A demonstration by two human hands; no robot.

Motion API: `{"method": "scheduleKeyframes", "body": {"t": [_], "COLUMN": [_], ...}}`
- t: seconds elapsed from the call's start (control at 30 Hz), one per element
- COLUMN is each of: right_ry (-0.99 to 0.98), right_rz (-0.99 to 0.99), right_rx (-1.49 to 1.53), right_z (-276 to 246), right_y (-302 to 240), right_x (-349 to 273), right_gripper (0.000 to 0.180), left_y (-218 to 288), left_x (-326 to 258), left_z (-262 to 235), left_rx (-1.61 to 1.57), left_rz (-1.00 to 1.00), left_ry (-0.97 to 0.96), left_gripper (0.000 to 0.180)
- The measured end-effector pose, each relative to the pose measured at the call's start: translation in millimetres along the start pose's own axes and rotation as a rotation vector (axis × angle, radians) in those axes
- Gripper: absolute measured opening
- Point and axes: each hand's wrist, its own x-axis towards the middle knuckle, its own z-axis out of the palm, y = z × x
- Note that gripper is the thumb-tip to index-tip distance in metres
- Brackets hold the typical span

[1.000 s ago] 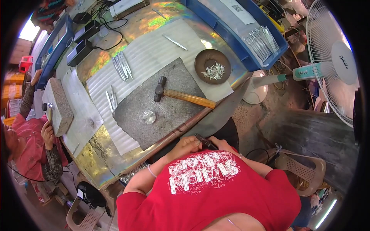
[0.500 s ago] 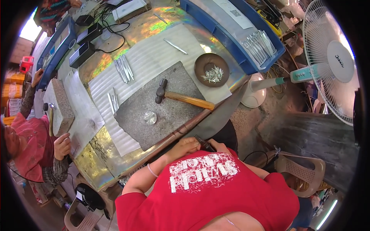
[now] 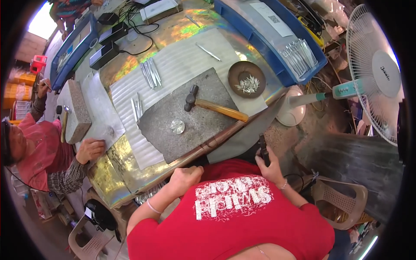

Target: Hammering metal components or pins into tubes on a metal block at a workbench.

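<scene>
Left hand [image 3: 187,175] clenched to a fist at the near bench [image 3: 108,173] edge, lower centre of frame, holding nothing visible. Right hand [image 3: 269,162] right of centre, just off the bench corner, grip closed around a small dark object [image 3: 262,149]; too small to tell what kind. Hammer [image 3: 216,107] lying flat mid-frame on the grey stone slab [image 3: 173,130], head toward upper left, wooden handle toward the right, untouched. Small round silvery disc [image 3: 177,126] on the slab, near the hammer head but apart from it. Brown bowl [image 3: 247,79] of thin metal slivers up and right of the slab. Loose metal strips [image 3: 150,73] on the corrugated sheet, upper centre. White fan [image 3: 376,71] at far right. Another person's hand [image 3: 90,150] resting on the bench at left, beside a stone block [image 3: 78,110]. Judgement: both hands parked away from the work. For a clean strike: keep disc flat and centred on slab, pick hammer near handle end, keep left fingers off the strike zone.
</scene>
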Motion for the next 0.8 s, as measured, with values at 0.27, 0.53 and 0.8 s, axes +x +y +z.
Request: {"method": "scheduleKeyframes", "body": {"t": [0.27, 0.53, 0.8], "right_ry": [0.193, 0.126, 0.254], "right_rz": [-0.381, -0.209, -0.685], "right_rx": [-0.674, -0.916, -0.812], "right_z": [-5, 48, 34], "right_y": [-131, -121, -153], "right_x": [263, 381, 297], "right_gripper": [0.05, 0.061, 0.045], "left_y": [19, 9, 1], "left_x": [43, 19, 25], "left_z": [-51, -72, -98], "left_rx": [-0.148, -0.268, -0.569], "left_rz": [0.053, -0.128, -0.188], "left_ry": [0.339, 0.506, 0.515], "left_gripper": [0.008, 0.007, 0.011]}}
